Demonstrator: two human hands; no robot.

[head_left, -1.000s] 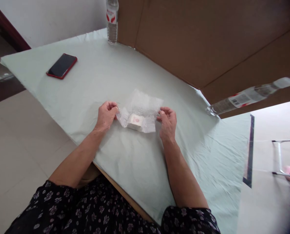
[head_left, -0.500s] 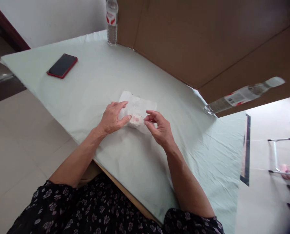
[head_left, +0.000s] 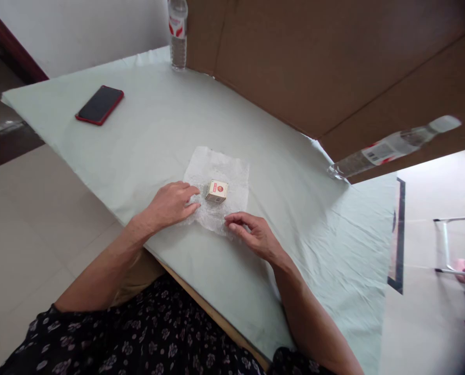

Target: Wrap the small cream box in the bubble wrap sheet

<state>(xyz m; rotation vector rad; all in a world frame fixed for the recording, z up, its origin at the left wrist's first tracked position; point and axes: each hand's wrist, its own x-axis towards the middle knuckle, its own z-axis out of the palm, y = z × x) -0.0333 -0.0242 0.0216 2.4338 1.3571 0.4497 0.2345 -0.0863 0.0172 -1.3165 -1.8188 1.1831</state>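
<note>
A small cream box (head_left: 217, 191) with red print stands on an opened sheet of bubble wrap (head_left: 232, 174) on the table. My left hand (head_left: 170, 206) is over the sheet's left edge, thumb and fingers apart, to the left of the box. At the sheet's near right corner, my right hand (head_left: 254, 233) has its thumb and forefinger close together on the edge of the bubble wrap. Neither hand touches the box.
A phone with a red case (head_left: 100, 105) lies at the far left of the cloth-covered table (head_left: 146, 104). Large cardboard panels (head_left: 279, 62) rise along the back. One water bottle (head_left: 178, 36) stands at their left end, another bottle (head_left: 388, 150) at their right.
The near part of the bubble wrap has been folded down toward me, baring the box. My left hand has moved left and nearer; my right hand has come down toward the near corner.
</note>
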